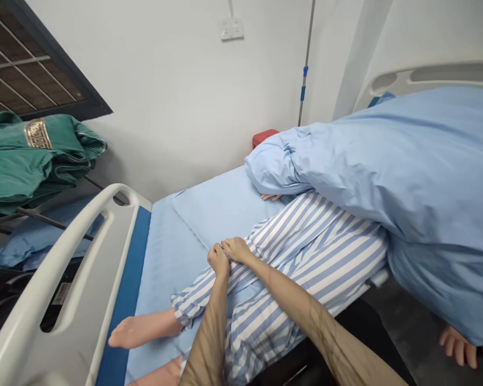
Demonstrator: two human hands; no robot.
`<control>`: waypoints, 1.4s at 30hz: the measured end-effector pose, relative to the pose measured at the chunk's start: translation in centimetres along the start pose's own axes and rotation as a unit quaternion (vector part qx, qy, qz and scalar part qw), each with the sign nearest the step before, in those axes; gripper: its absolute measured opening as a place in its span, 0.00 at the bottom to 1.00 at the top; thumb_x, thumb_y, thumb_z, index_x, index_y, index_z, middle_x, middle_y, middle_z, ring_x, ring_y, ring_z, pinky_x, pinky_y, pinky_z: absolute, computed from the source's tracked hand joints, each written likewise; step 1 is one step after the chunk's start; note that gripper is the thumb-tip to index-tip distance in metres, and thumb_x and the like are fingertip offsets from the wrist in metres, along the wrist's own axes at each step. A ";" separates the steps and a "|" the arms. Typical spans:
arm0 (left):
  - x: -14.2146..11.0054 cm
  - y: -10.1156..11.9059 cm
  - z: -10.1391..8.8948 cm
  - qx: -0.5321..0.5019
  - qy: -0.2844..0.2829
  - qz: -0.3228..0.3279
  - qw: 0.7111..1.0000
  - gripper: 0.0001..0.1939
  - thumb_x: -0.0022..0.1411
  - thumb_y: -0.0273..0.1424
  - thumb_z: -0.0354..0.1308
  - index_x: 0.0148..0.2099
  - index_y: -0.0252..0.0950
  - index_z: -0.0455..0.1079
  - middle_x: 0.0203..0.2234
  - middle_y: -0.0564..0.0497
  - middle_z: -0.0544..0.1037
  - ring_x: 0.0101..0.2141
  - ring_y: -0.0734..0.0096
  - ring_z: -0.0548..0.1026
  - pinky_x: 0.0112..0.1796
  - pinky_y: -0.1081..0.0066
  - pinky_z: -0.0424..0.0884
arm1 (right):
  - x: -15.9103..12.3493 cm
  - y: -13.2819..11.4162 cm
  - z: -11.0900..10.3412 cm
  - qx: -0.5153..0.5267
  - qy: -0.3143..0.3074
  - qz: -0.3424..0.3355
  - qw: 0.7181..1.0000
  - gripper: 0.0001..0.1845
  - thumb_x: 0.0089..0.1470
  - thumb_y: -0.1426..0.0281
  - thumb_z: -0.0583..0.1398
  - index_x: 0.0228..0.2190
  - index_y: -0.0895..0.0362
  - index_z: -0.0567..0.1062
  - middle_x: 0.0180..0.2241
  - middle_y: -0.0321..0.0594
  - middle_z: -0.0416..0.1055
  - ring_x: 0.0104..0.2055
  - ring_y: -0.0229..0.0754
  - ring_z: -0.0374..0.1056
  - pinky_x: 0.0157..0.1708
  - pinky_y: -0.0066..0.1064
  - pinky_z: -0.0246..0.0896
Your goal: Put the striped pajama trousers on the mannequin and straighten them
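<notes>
Head view, the only 1 here. A person lies on a hospital bed in blue-and-white striped cotton pyjama trousers [309, 252], legs uncovered from thigh to ankle. A crumpled pale-blue cotton quilt [410, 171] covers the upper body and hangs over the far bed edge. 1 bare foot [133, 332] sticks out past the near trouser cuff, which sits above the ankle.

Bare left hand [218, 260] and bare right hand [237, 250] sit side by side, touching, on the striped trouser leg at about knee height. Fingers [228, 245] are curled down onto the cloth, closed rather than spread. Fingertips are hidden behind the knuckles, so I can't tell a firm pinch from a rest. Striped cloth lies directly under them.

Nearby: smooth pale-blue bedsheet [221, 206] under the legs, white plastic bed rail [70, 268] on the near side, folded green cloth with a gold band [28, 155] on a rack, red box [264, 138] behind the quilt, white wall socket [232, 28], metal IV pole [306, 64].
</notes>
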State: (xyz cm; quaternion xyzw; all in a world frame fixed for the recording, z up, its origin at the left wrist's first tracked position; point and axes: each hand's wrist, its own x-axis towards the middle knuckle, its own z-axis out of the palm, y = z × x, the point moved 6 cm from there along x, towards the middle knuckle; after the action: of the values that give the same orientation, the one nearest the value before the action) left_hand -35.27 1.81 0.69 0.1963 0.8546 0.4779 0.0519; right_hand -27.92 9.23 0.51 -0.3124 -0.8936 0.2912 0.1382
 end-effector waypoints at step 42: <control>-2.4 4.3 5.3 -0.123 0.034 0.069 0.989 0.19 0.62 0.32 0.48 0.19 0.38 0.53 0.14 0.59 0.57 0.20 0.77 0.55 0.26 0.71 0.52 | 0.1 5.4 -3.9 0.230 0.111 0.005 0.967 0.24 0.64 0.61 0.47 0.19 0.56 0.64 0.19 0.31 0.61 0.25 0.33 0.57 0.28 0.24 0.48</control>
State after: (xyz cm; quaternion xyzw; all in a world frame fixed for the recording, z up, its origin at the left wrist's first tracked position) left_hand -30.35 7.12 1.15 0.2308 0.7751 0.5880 0.0138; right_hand -23.78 14.45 0.36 -0.3071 -0.7799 0.4532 0.3033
